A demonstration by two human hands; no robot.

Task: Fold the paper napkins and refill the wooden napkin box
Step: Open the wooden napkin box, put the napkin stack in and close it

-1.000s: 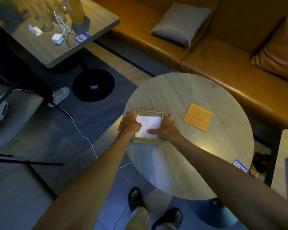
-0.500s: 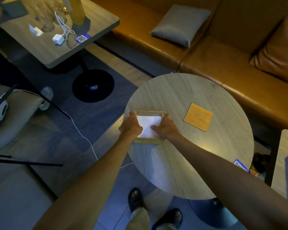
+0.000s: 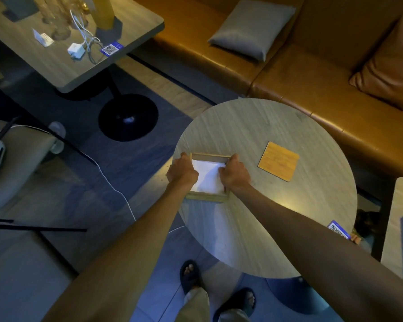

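Wooden napkin box (image 3: 208,196) sits near left edge of round table (image 3: 277,217), white napkins (image 3: 207,177) inside. Left hand (image 3: 182,171) covers box's left wall; right hand (image 3: 234,174) covers right wall, fingers curled down onto napkins. Fingertips hidden, so firmness of either hand's hold cannot be told. Square wooden lid (image 3: 278,161) lies flat right of box, well apart. Versus a second ago: right hand has slid toward box's right wall, more napkin showing between hands; box and lid unmoved.
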